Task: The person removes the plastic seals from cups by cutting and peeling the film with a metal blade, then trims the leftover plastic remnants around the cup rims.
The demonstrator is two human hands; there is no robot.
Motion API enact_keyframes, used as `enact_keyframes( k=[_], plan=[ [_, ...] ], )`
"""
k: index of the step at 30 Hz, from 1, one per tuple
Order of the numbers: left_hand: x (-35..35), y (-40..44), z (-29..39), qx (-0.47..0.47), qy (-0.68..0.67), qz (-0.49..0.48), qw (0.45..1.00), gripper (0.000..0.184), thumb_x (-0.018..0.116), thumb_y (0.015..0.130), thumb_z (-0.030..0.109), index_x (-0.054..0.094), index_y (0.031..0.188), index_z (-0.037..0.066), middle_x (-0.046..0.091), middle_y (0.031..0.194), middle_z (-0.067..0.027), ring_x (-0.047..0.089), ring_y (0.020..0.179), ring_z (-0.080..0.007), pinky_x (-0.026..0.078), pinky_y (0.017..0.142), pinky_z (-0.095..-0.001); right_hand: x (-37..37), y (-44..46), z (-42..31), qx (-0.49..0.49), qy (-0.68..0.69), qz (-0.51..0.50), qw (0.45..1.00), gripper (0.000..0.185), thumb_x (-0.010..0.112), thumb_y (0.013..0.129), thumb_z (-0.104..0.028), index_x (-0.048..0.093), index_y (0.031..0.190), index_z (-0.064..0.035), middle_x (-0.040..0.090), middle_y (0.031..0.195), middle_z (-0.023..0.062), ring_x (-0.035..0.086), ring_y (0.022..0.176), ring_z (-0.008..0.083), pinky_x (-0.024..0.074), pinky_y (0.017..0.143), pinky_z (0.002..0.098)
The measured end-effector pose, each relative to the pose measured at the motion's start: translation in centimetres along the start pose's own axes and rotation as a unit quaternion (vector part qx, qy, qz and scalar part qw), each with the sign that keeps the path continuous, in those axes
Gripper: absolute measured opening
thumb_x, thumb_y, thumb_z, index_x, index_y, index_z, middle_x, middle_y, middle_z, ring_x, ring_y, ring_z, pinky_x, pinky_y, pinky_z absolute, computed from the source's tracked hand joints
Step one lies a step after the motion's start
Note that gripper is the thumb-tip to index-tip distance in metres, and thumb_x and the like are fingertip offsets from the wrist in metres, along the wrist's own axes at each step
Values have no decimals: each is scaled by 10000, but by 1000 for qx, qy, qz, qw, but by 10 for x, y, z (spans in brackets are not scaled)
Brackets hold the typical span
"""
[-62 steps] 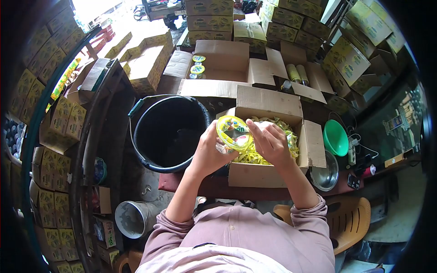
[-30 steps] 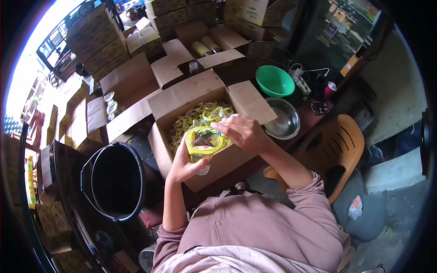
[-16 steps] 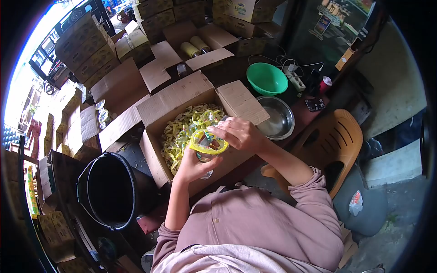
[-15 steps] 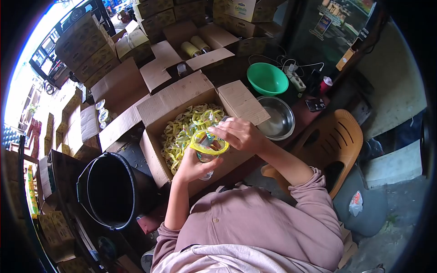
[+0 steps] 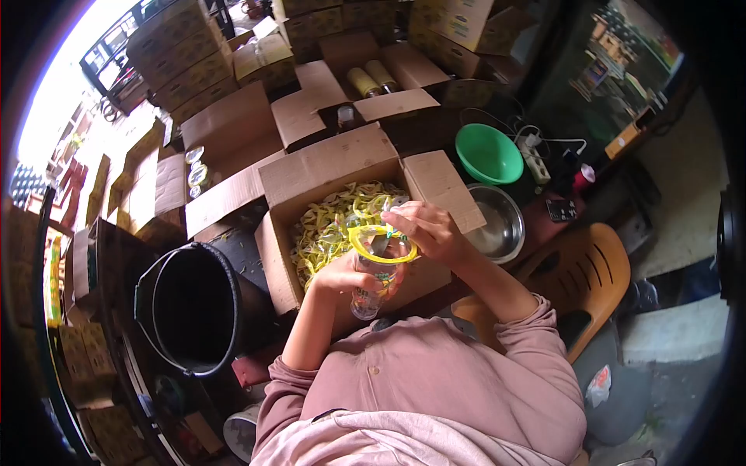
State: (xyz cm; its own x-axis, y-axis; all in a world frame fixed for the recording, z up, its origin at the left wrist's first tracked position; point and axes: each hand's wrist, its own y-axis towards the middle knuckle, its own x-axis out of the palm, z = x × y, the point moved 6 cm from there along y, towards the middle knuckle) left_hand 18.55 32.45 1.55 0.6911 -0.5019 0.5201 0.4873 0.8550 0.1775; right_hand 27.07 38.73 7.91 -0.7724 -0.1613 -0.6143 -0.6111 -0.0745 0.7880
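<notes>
My left hand (image 5: 350, 276) is wrapped round a clear plastic cup (image 5: 369, 299) with printed marks on its side and a bright yellow rim (image 5: 359, 247). The cup stands tilted above the near edge of a cardboard box. At the cup's mouth, my right hand (image 5: 427, 229) has its fingers pinched together; a small whitish and green bit shows below the fingertips, too small to name. Under and beyond the hands, the cardboard box (image 5: 326, 167) holds a heap of yellow and clear plastic strips (image 5: 322, 245).
A black bucket (image 5: 233, 299) stands left of the box. On the right are a green bowl (image 5: 486, 151), a metal bowl (image 5: 509, 248), a power strip (image 5: 535, 165) and an orange chair (image 5: 594, 268). Behind, an open carton (image 5: 315, 85) holds two yellow rolls (image 5: 378, 75); stacked cartons (image 5: 175, 58) stand further back.
The view has shifted, so the surroundings sit further right. The cup is held more upright and shows more of its side. My right hand stays pinched at its rim.
</notes>
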Motion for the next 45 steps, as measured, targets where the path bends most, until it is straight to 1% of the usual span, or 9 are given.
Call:
enact_keyframes(
  k=[4, 5, 7, 10, 14, 18, 25, 38, 45],
  plan=[
    [-6, -3, 7, -26, 14, 82, 996, 546, 653, 650, 110, 423, 1139, 31, 551, 953, -81, 548, 837, -152, 491, 684, -284, 0, 7, 9, 19, 18, 20, 999, 400, 605, 719, -29, 543, 1114, -24, 608, 789, 87, 619, 750, 218, 515, 712, 339],
    [-16, -6, 2, -31, 9, 99, 995, 617, 662, 651, 106, 390, 1200, 34, 527, 1040, -88, 517, 954, -161, 475, 787, -316, -1, 8, 11, 26, 22, 31, 999, 404, 604, 717, -24, 543, 1116, -24, 605, 776, 87, 618, 738, 218, 515, 709, 337],
    [-33, -13, 5, 23, 108, 222, 969, 674, 656, 658, 110, 344, 1251, 28, 493, 1116, -94, 478, 1037, -169, 412, 893, -327, 2, 6, 17, 24, 8, 22, 999, 434, 601, 709, -11, 532, 1137, -25, 601, 760, 94, 611, 704, 213, 513, 684, 335],
    [-33, -15, 20, 25, 240, 276, 930, 717, 646, 667, 100, 296, 1286, 16, 465, 1164, -95, 448, 1081, -171, 346, 958, -320, 4, 9, 23, 14, 2, 16, 1000, 450, 595, 710, -10, 522, 1154, -25, 592, 743, 89, 601, 684, 207, 507, 663, 335],
    [-37, -19, 21, 106, 208, 365, 901, 731, 703, 648, 106, 313, 1257, 2, 491, 1120, -100, 487, 1035, -176, 372, 933, -308, 10, 5, 34, 11, -27, -21, 999, 451, 576, 718, -27, 515, 1165, -25, 580, 726, 78, 593, 680, 199, 500, 656, 329],
    [-33, -9, 19, 108, 376, 394, 831, 629, 727, 646, 103, 386, 1164, 2, 540, 1011, -89, 575, 854, -159, 460, 800, -292, 20, -1, 32, 3, -27, -55, 998, 433, 568, 725, -41, 524, 1156, -29, 584, 741, 74, 597, 696, 202, 495, 647, 327],
    [-35, -12, 14, 48, 409, 327, 851, 495, 726, 641, 94, 480, 1061, 1, 562, 958, -78, 569, 842, -137, 465, 779, -283, 17, -12, 25, 6, -45, -59, 997, 443, 583, 716, -42, 527, 1155, -27, 597, 767, 77, 606, 737, 215, 506, 689, 335],
    [-33, -14, -10, 2, 153, 261, 953, 376, 677, 653, 69, 504, 986, 43, 566, 846, -6, 529, 747, -80, 454, 682, -238, 16, -23, 11, 31, -58, -27, 997, 418, 559, 764, -75, 505, 1177, -44, 603, 764, 62, 614, 725, 189, 512, 700, 319],
    [-20, -3, -20, 16, 29, 125, 992, 412, 656, 653, 95, 472, 1016, 32, 560, 836, -53, 552, 694, -120, 464, 613, -250, 13, -20, 9, 48, -16, -8, 999, 407, 574, 755, -77, 519, 1156, -35, 597, 749, 63, 611, 720, 186, 502, 669, 321]
  ],
)
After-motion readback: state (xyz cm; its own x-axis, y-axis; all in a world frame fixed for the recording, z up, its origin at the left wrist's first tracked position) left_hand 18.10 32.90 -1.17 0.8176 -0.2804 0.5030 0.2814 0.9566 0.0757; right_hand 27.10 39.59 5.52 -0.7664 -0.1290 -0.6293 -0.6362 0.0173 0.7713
